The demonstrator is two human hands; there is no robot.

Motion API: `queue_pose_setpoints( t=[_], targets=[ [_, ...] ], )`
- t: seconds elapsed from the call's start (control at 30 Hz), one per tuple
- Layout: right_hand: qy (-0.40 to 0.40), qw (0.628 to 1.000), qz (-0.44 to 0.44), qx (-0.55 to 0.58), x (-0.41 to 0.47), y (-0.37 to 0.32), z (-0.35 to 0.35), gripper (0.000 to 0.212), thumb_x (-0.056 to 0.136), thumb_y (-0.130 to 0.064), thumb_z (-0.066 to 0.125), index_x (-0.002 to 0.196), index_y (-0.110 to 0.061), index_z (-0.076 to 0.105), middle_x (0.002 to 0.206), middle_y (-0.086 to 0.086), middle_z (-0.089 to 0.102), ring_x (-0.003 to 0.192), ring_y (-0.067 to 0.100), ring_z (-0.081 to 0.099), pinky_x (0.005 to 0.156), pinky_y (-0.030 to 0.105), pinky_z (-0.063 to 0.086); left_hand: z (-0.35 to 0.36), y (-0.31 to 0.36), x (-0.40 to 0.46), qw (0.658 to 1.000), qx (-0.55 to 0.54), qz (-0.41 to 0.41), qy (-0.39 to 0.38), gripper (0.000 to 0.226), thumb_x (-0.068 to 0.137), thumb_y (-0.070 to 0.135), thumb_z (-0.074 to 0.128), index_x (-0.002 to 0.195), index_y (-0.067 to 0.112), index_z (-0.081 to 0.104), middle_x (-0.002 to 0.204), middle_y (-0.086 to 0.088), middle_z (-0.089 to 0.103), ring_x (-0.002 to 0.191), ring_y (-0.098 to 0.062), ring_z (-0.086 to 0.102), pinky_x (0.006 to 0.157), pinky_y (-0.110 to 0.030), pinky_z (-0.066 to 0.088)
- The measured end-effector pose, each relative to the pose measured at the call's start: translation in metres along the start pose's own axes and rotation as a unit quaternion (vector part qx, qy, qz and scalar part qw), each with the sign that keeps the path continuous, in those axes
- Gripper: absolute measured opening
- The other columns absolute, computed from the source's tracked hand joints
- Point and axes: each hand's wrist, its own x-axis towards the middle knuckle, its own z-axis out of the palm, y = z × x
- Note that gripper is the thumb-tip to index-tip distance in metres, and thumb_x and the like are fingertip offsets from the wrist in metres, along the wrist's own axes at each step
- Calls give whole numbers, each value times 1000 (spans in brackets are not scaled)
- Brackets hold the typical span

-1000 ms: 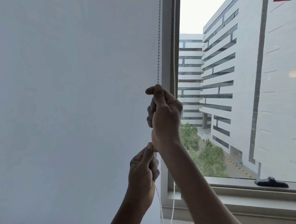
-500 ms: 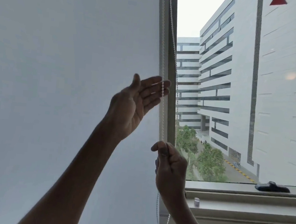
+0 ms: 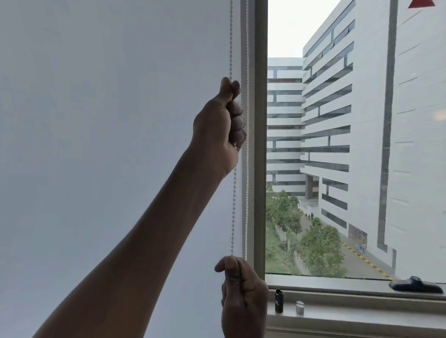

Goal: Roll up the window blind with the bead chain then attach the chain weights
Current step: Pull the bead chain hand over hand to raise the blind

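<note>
Bead chain (image 3: 233, 210) hanging vertically at frame centre beside the lowered blind (image 3: 97, 129): left hand (image 3: 224, 125) holds it high in a closed grip, right hand (image 3: 242, 293) pinches it directly below.

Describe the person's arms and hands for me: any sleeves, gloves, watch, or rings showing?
Both arms are bare with no sleeve in view. The left hand and right hand wear no gloves, and no ring shows on the fingers. The left wrist has no watch or band; the right wrist is partly out of frame.
</note>
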Motion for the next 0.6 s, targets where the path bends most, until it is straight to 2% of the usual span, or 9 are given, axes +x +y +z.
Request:
queue_pose_setpoints(
  t=[0.1, 0.33, 0.43, 0.5, 0.6],
  targets=[
    [1, 1000, 9, -5, -14, 15, -1, 30, 90, -48, 49, 70, -31, 63, 43, -4, 28, 40, 11, 25, 42, 29, 18, -12, -18, -12, 999, -7, 15, 32, 22, 96, 39, 58, 79, 25, 65, 51, 11, 31, 38, -5, 21, 32, -16, 20],
    [-24, 999, 35, 1, -33, 48, -5, 27, 92, -36, 52, 68, -29, 64, 40, -4, 31, 39, 2, 28, 44, 16, 24, -42, -43, -33, 997, -26, 43, 63, 26, 96, 34, 59, 74, 23, 67, 48, 12, 29, 37, -4, 20, 31, -16, 19],
    [-78, 993, 83, 28, -36, 54, -9, 33, 87, -51, 54, 70, -25, 67, 43, -4, 36, 41, 4, 33, 45, 17, 27, -49, -52, -40, 996, -40, 42, 70, 35, 98, 30, 58, 66, 22, 69, 47, 12, 28, 35, -3, 19, 30, -16, 18],
    [-142, 984, 99, 38, -30, 50, -13, 39, 84, -53, 55, 79, -19, 73, 49, 1, 50, 48, 8, 47, 51, 22, 37, -54, -60, -46, 995, -48, 39, 76, 34, 97, 29, 58, 66, 21, 69, 46, 12, 27, 35, -2, 19, 30, -16, 18],
    [-177, 980, 82, 37, -4, 32, -19, 42, 82, -45, 49, 95, -16, 76, 80, 6, 69, 78, 14, 64, 70, 29, 46, -68, -76, -56, 995, -39, 28, 90, 30, 95, 28, 60, 66, 21, 67, 45, 12, 27, 35, -2, 18, 30, -16, 17]
  ],
)
